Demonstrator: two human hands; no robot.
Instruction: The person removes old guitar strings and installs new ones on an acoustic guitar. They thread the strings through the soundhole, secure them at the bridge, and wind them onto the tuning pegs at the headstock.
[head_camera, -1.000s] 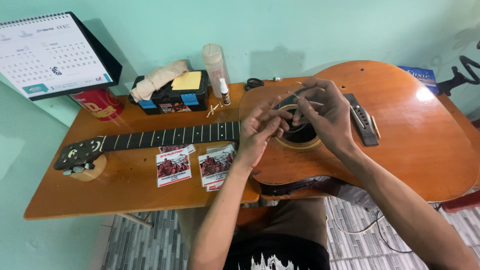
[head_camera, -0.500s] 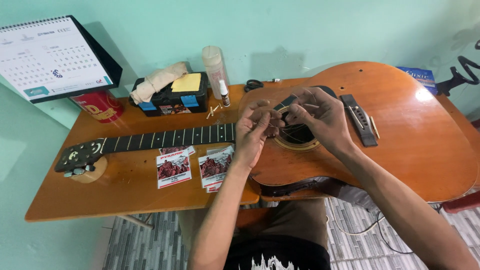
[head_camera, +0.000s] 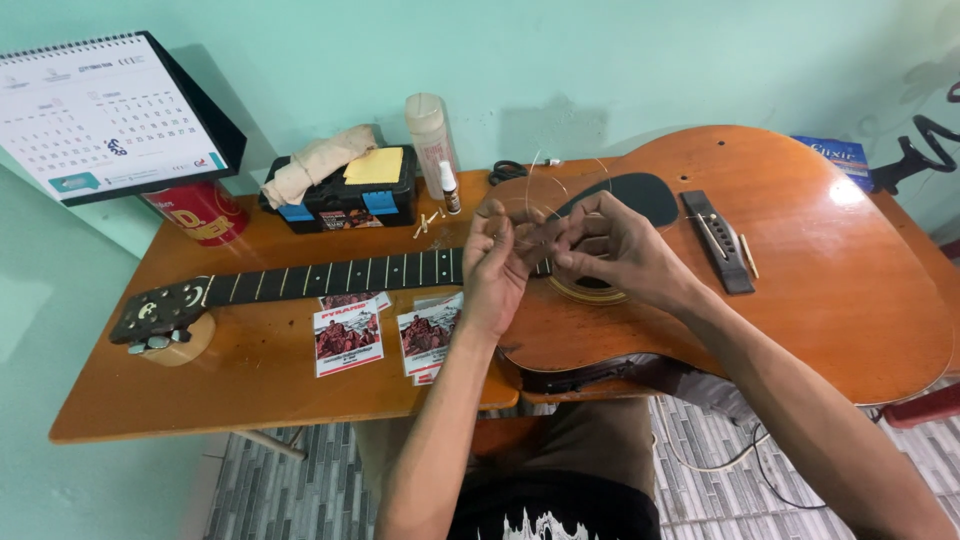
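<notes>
A thin coiled metal guitar string (head_camera: 545, 190) loops above the orange-brown acoustic guitar (head_camera: 800, 260) lying on my wooden surface (head_camera: 250, 390); I see my left hand (head_camera: 495, 270) and right hand (head_camera: 610, 245) fingers pinching it over the soundhole.

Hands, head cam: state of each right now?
Left hand: fingers pinched on the coiled guitar string, above the guitar.
Right hand: fingers pinched on the same string.
</notes>
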